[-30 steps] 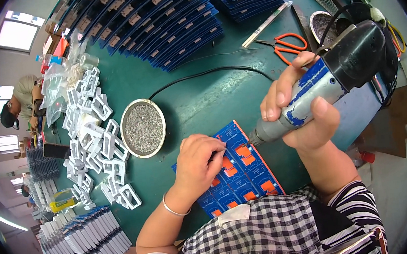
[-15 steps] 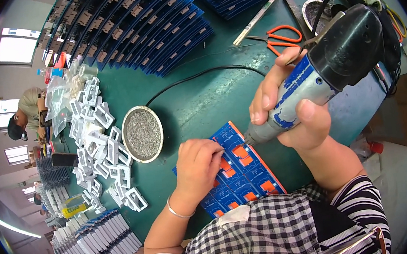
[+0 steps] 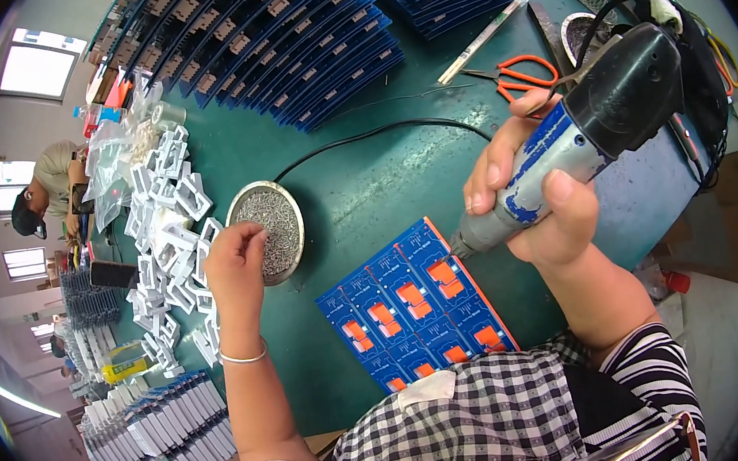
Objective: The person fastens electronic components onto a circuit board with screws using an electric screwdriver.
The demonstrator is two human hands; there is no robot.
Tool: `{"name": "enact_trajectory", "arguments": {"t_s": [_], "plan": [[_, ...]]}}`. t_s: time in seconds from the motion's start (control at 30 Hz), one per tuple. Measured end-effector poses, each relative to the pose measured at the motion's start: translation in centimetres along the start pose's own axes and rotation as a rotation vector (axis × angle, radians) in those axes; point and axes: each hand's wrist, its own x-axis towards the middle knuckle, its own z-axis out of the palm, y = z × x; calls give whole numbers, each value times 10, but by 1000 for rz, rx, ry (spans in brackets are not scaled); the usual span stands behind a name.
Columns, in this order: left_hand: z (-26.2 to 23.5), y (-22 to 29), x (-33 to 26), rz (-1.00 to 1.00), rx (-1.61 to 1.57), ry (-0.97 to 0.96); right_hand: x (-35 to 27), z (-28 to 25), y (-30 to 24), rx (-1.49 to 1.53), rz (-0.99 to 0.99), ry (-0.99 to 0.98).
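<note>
My right hand (image 3: 536, 195) is wrapped round a blue-and-silver electric screwdriver (image 3: 549, 160) with a black rear end. Its tip meets the far right part of a blue circuit board panel (image 3: 383, 281) with orange patches, lying in front of me. To the left, my left hand (image 3: 236, 257) is over the near left rim of a round bowl (image 3: 291, 209) full of small metal screws (image 3: 266, 212). Thumb and fingertips are pinched together at the screws; whatever is between them is too small to make out.
White plastic frames (image 3: 173, 240) lie heaped left of the bowl. Stacked blue boards (image 3: 280, 43) stand at the back. Orange-handled scissors (image 3: 524, 73) lie beyond the screwdriver, and a black cable (image 3: 360, 134) crosses the green table (image 3: 357, 196). Another person (image 3: 52, 185) is at far left.
My left hand has left the circuit board panel and moved left to the bowl of screws, uncovering the panel's left part. My right hand keeps the electric screwdriver at nearly the same spot.
</note>
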Motion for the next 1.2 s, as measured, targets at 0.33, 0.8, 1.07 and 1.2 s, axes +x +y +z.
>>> {"name": "enact_trajectory", "arguments": {"t_s": [0.33,0.8,1.07,1.2], "plan": [[34,83,-48,349,-266,-288,-2,-1,1,-3,20,28],[61,83,-58,430,-133,-234,-1,-4,-3,-17,28,-10],[68,88,-54,293,-144,-256,-1,-7,-2,-13,18,-16],[68,86,-56,336,-85,-238,-1,-7,-3,12,18,-26]]}}
